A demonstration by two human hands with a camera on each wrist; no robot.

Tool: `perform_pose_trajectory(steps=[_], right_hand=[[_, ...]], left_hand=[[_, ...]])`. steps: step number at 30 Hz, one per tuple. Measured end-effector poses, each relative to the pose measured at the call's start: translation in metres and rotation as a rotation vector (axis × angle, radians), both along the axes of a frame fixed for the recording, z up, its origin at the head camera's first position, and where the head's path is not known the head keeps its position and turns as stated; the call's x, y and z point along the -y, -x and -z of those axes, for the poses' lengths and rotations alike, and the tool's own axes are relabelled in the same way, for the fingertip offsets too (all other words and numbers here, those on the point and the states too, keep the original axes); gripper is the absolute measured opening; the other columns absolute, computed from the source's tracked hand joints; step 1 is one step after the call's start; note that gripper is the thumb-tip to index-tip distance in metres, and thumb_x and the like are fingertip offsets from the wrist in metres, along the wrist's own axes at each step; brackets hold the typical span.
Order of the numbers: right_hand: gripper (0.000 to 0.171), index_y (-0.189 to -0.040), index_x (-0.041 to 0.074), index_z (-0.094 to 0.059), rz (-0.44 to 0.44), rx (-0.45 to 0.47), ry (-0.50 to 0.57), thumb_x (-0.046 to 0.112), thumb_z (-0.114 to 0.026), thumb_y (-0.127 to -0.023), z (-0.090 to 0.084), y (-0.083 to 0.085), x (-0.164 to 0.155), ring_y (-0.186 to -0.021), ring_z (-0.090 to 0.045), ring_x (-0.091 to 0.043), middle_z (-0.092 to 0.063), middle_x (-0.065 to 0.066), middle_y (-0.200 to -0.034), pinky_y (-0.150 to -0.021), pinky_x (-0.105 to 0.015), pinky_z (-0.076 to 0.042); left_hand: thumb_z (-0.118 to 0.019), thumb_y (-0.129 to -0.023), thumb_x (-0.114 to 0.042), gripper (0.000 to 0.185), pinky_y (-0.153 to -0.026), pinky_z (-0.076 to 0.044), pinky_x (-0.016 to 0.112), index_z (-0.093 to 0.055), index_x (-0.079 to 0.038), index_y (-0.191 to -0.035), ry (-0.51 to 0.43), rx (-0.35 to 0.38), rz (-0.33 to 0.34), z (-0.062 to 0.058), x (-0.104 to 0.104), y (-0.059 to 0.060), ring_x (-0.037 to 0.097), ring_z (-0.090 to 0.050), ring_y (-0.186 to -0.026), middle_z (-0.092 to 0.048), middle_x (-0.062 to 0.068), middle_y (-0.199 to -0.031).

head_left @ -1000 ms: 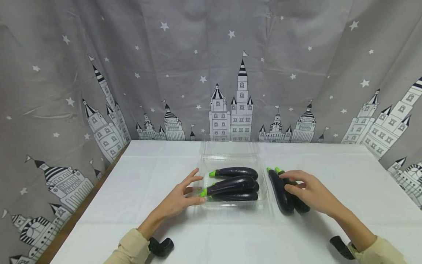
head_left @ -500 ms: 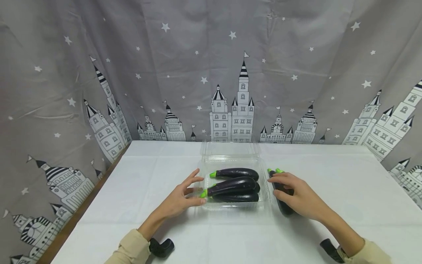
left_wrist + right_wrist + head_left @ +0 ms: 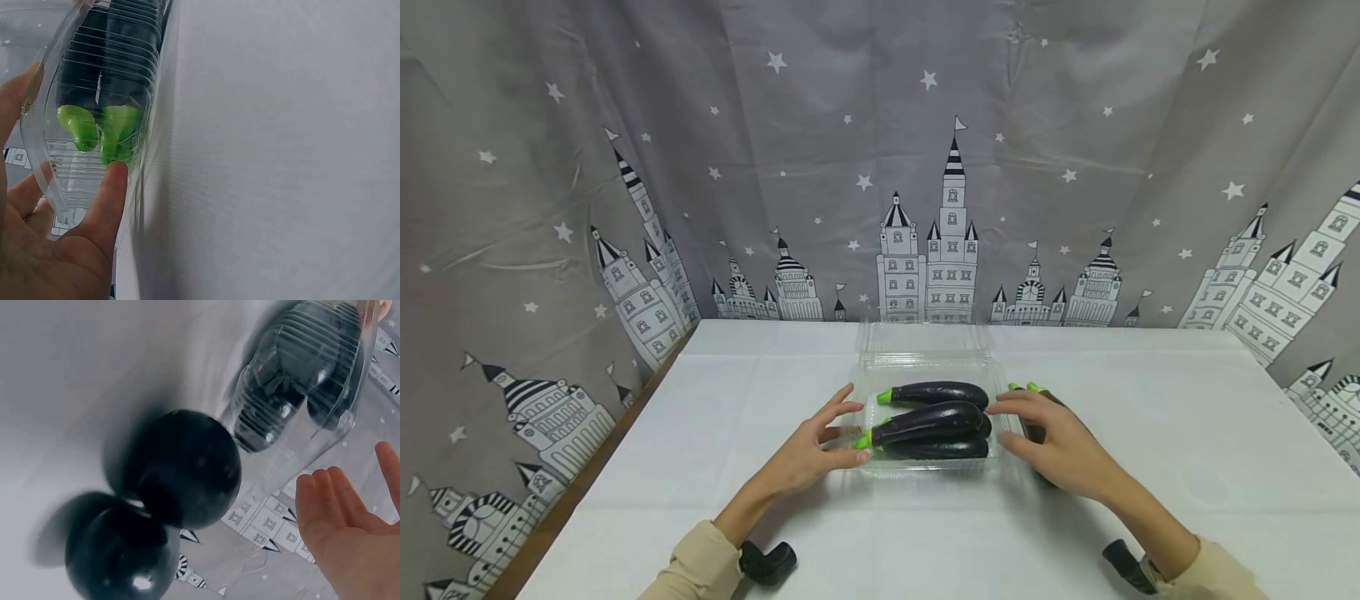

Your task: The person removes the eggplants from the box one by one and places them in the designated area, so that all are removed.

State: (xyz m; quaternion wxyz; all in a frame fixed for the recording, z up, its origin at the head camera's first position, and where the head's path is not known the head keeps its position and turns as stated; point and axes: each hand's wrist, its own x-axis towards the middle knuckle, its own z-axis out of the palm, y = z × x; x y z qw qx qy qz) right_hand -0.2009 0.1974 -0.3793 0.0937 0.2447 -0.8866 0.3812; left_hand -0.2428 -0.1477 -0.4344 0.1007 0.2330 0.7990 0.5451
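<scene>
A clear plastic clamshell container (image 3: 925,467) stands with its lid (image 3: 925,337) raised at the back. Several dark eggplants (image 3: 928,423) with green stems lie piled inside, tips pointing left. My left hand (image 3: 808,454) is at the container's left end, fingers spread, and the thumb (image 3: 107,203) touches the clear wall near the stems. At the right end, my right hand (image 3: 1060,446) hovers by the rim with extended fingers and holds nothing. Beneath and beside it lie two more eggplants (image 3: 181,469), mostly hidden by the hand in the head view.
A white cloth (image 3: 700,467) covers the table. Behind hangs a grey curtain (image 3: 820,125) printed with castles and stars. Black curved wrist devices (image 3: 767,562) sit by both sleeves.
My right hand has moved left, from over the two loose eggplants to the container's right edge. My left hand and the eggplants have stayed in place.
</scene>
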Motion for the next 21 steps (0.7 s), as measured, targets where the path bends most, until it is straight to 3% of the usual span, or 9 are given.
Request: perform_pose_trajectory(steps=[7,21], right_hand=[[0.029,-0.113,0.019,-0.063,0.004,0.023,-0.007,0.018,-0.066,-0.084,0.0,0.002,0.011,-0.122,-0.04,-0.028,-0.054,-0.002,-0.124,-0.099,-0.054,-0.029],[0.031,-0.113,0.022,-0.063,-0.004,0.064,0.014,0.021,-0.067,-0.082,0.003,0.01,0.038,-0.119,-0.042,-0.026,-0.05,-0.004,-0.127,-0.095,-0.053,-0.033]], left_hand=[[-0.072,-0.079,-0.026,0.068,-0.091,-0.043,0.042,-0.04,-0.011,-0.136,0.014,-0.008,-0.009,-0.001,0.001,0.0,0.041,-0.034,-0.124,-0.009,-0.004,-0.152],[-0.072,-0.08,-0.025,0.067,-0.092,-0.042,0.043,-0.04,-0.01,-0.136,0.007,-0.014,0.004,0.001,0.001,0.0,0.039,-0.034,-0.124,-0.009,-0.002,-0.152]])
